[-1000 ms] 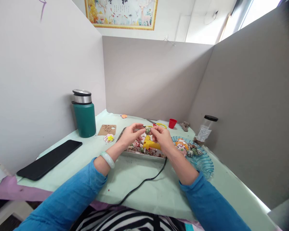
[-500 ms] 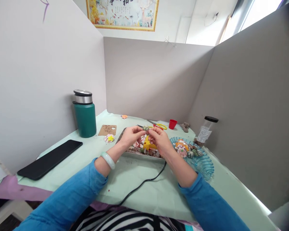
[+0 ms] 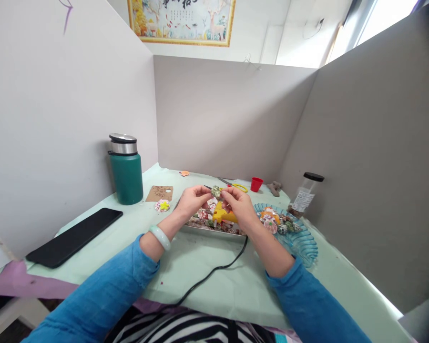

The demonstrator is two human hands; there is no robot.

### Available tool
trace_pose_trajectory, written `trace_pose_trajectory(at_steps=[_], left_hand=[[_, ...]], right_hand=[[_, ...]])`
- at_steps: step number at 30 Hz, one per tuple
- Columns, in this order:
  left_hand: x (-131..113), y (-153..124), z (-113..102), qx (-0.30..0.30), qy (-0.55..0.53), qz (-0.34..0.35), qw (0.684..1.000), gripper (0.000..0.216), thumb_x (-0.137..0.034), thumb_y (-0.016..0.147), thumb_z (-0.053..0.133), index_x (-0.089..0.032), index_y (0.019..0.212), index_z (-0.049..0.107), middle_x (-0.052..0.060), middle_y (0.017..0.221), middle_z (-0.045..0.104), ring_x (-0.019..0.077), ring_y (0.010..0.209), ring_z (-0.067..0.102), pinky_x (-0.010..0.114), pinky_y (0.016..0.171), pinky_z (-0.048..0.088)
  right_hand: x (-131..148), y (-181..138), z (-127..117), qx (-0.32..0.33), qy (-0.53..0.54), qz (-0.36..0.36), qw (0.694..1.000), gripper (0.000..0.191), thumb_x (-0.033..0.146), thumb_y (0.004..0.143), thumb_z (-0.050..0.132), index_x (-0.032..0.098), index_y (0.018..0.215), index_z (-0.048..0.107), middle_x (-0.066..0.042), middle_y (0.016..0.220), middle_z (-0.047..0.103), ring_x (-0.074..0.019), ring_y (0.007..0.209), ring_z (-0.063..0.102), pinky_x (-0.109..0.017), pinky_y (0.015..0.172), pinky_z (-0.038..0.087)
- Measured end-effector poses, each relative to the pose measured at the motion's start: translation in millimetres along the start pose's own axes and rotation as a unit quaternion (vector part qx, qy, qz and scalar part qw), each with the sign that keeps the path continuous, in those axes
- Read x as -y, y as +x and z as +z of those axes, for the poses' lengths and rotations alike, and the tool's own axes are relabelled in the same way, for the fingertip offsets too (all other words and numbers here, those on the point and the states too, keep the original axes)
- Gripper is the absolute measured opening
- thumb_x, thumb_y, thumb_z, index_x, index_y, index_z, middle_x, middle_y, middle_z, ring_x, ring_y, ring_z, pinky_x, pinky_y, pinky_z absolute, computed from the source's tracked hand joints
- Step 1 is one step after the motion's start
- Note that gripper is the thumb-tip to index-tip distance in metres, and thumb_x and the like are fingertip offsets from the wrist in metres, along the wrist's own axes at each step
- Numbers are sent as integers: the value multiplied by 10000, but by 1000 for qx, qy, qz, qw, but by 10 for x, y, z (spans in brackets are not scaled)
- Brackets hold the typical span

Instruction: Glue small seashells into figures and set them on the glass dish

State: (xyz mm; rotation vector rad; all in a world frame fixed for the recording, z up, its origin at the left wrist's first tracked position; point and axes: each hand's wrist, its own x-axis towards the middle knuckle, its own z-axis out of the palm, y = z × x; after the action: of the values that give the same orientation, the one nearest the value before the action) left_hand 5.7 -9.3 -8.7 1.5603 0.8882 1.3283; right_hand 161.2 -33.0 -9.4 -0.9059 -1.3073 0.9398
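Observation:
Between the fingertips of both hands, above the tray, is a small green and white speckled shell (image 3: 215, 191). My left hand (image 3: 193, 200) pinches its left side, and my right hand (image 3: 238, 204) grips it from the right. Directly below lies a yellow glue gun (image 3: 222, 213) on loose shells (image 3: 202, 216) in a shallow metal tray (image 3: 214, 231). The hands hide part of the tray's back and sides. A black cord (image 3: 210, 272) runs from near the tray towards me.
At right stand a blue scalloped plate (image 3: 309, 247) with shells and a clear jar (image 3: 303, 195). Scissors (image 3: 239, 187) and a red cup (image 3: 256, 184) are behind. A green bottle (image 3: 126, 176), brown card (image 3: 159, 193), flower-like shell piece (image 3: 162, 205) and black phone (image 3: 75, 236) occupy the left.
The shell has turned between my fingers, so a rounder speckled face shows now. Both hands stay in nearly the same place.

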Motion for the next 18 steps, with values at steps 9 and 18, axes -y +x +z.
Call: trace_pose_trajectory(at_steps=[9,18], left_hand=[[-10,-1,-6,7,18,8,1000,174,-301,679,673,-138,724,630,-28,488,550,90,449,492,218,474,391],[33,5,-30,10,46,22,999,200,-341,716,652,-144,746,670,-12,482,559,103,455,488,225,472,377]], right_hand=[[-3,-1,-10,12,7,8,1000,281,438,706,639,170,767,583,0,738,628,-63,489,487,-187,423,343],[-26,-1,-11,3,-31,2,1000,274,442,738,611,174,717,563,4,674,619,-60,444,454,-190,409,341]])
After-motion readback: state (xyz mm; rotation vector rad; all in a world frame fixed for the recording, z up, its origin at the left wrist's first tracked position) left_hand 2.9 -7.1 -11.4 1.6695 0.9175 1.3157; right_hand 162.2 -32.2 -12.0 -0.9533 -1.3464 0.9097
